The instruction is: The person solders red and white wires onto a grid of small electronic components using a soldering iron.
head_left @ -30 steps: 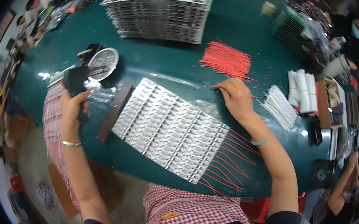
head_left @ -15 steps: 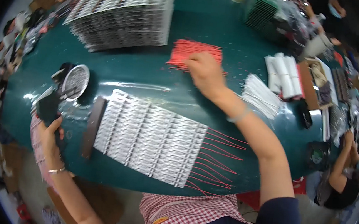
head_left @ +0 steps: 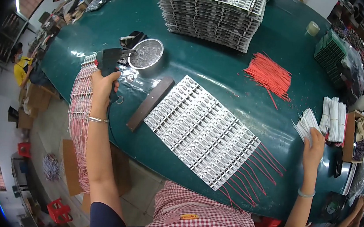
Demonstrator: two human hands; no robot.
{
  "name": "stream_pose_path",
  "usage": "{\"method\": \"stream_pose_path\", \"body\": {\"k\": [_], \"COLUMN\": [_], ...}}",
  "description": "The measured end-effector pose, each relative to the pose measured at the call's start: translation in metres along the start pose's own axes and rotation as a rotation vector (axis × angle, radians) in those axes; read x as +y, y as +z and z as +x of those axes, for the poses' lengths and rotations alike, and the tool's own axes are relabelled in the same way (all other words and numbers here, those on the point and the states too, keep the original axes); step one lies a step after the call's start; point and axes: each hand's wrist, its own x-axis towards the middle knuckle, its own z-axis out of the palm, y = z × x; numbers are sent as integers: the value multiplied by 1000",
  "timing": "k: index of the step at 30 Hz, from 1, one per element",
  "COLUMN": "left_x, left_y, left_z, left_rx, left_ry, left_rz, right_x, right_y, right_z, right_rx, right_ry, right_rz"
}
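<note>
Head view, about the newest change first: moved the right hand (head_left: 314,147) from the bundle of red wires (head_left: 268,74), at 2 o'clock, over to the fan of white wires (head_left: 307,124), at 3 o'clock. Touching there the lower end of the white wires with bent fingers; cannot tell whether grasping some wire or only resting on it. Suggests, as a judgement only, a change of wire colour in the present work.

With the left hand (head_left: 103,85), near 10 o'clock, grasping a black pistol-grip tool (head_left: 108,59) in closed fingers, just beside the metal bowl (head_left: 162,56), at 11 o'clock.

Can find the circuit-board panel (head_left: 204,131) on the counter (head_left: 196,62), close to the centre and slightly toward 5 o'clock, with thin red leads (head_left: 271,154) spread from its 4 o'clock edge and a brown bar (head_left: 150,103) just beside its 10 o'clock edge.

Compared with half a second ago: left the red bundle uncovered, with one loose wire sticking out toward 5 o'clock. Kept the same tool in the left hand. Turned the camera also, so must read the panel's greater tilt with care.
</note>
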Motion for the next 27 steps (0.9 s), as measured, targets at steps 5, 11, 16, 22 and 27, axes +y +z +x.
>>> {"method": "stream_pose_path", "body": {"k": [5,11,16,22,27], "left_x": [-3,13,1,-2,-5], "left_y": [6,10,12,17,19], "left_z": [1,-14,-11,-13,-9], "left_rx": [1,13,-54,-38,-43], "left_ry": [10,32,10,7,5], "left_rz": [-19,-26,10,-7,-16], "right_x": [1,-4,-9,-8,-5], "right_y": [5,6,5,4,3], "right_z": [1,3,4,4,5], "right_rx": [47,107,135,150,150], "right_ry": [38,56,52,56,79], "right_rz": [33,29,52,64,44]}}
